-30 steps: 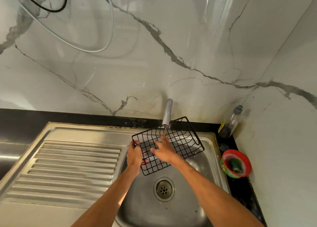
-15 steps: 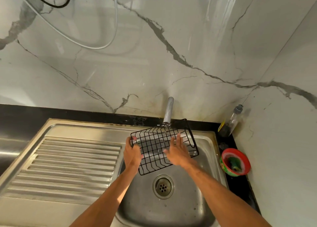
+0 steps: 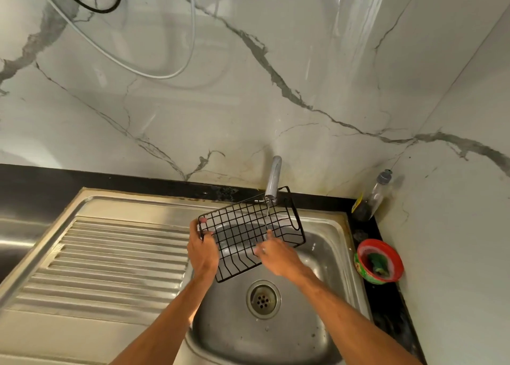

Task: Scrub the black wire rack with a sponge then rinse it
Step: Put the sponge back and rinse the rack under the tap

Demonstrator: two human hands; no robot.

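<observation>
Steel sink [image 3: 317, 326], tap [image 3: 273, 179] running: black wire rack [image 3: 242, 228] is gripped at its left edge by left hand [image 3: 202, 251]; right hand [image 3: 278, 255] is laid flat on it, fingertips blurred.

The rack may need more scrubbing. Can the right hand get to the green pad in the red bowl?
Probably yes. The right hand holds nothing, fingers only touching the black wire rack, and the red bowl stands uncovered to its right, green pad exposed.
</observation>
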